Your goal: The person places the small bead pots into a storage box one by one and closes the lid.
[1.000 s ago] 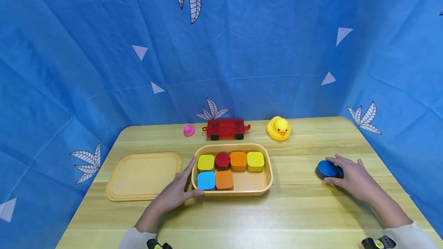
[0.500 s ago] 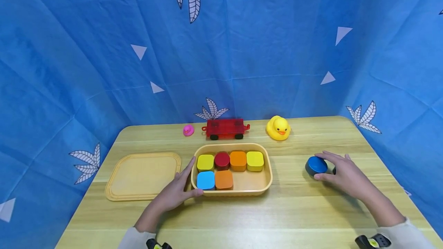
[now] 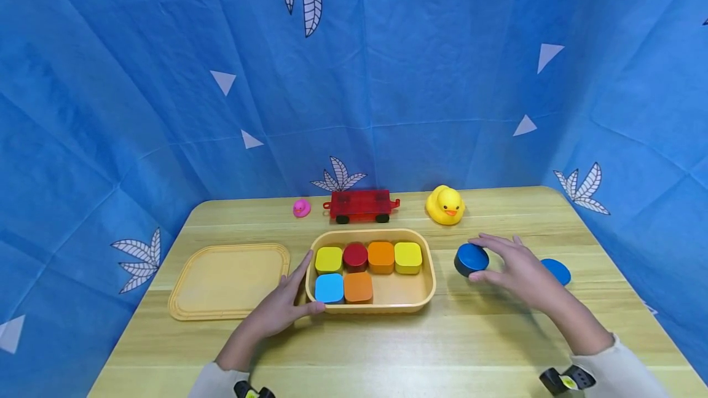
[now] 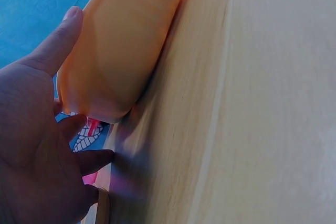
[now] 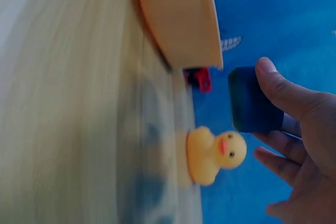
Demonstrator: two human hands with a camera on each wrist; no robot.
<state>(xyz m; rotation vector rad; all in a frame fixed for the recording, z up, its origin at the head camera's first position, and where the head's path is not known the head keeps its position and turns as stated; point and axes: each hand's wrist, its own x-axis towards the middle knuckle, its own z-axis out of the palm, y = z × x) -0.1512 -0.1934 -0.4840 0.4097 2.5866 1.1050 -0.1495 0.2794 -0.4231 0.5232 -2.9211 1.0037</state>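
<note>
In the head view my right hand (image 3: 517,269) pinches a dark blue round block (image 3: 471,260) between thumb and fingers, to the right of the tan box. The right wrist view shows the blue block (image 5: 252,100) from the side, raised above the table, thumb on one face. My left hand (image 3: 282,303) rests at the box's left end, its thumb on the front rim and its index finger along the side. Inside the tan box (image 3: 427,296) stand several blocks: a back row of yellow, red, orange and yellow, with a light blue block (image 3: 329,288) and an orange block (image 3: 358,288) in front.
A blue round piece (image 3: 555,271) lies beyond my right wrist. The tan lid (image 3: 229,281) lies left of the box. Along the table's back edge are a small pink duck (image 3: 301,208), a red toy wagon (image 3: 361,205) and a yellow duck (image 3: 445,205), with a blue curtain behind.
My right hand has carried the dark blue round block leftward toward the box, leaving the other blue piece uncovered on the table. The left hand has stayed at the box.
</note>
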